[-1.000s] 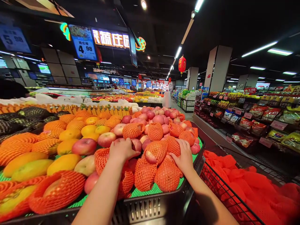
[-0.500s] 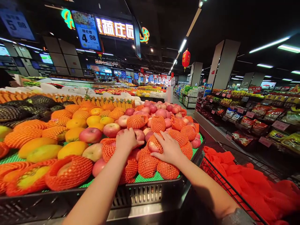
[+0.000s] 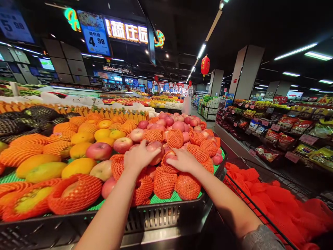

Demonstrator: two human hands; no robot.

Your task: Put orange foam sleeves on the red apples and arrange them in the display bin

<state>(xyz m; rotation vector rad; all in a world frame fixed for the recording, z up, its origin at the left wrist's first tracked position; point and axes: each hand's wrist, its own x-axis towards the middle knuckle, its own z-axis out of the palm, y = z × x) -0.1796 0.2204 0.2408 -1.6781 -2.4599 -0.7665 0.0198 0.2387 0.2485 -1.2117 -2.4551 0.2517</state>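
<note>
My left hand (image 3: 137, 157) is closed round a bare red apple (image 3: 156, 152), its thumb across the near side and its other fingers mostly hidden behind. Just right of it, my right hand (image 3: 185, 160) is curled over an apple in an orange foam net (image 3: 168, 162), with the thumb pressed on the fruit's exposed skin. Around both hands lie more apples, some bare and some in foam nets; a netted apple (image 3: 164, 183) sits just below. They rest in a black crate (image 3: 156, 217) with a green mesh liner (image 3: 174, 197).
On the left are yellow mangoes (image 3: 47, 170), some netted, and dark netted fruit (image 3: 39, 114). A wire basket (image 3: 249, 201) of loose red foam nets (image 3: 281, 208) stands at the right. Shelves of packaged food (image 3: 273, 135) line the far side of the aisle.
My left hand has taken hold of a bare apple and raised it slightly. My right hand's fingers have drawn in from spread to curled over the netted apple.
</note>
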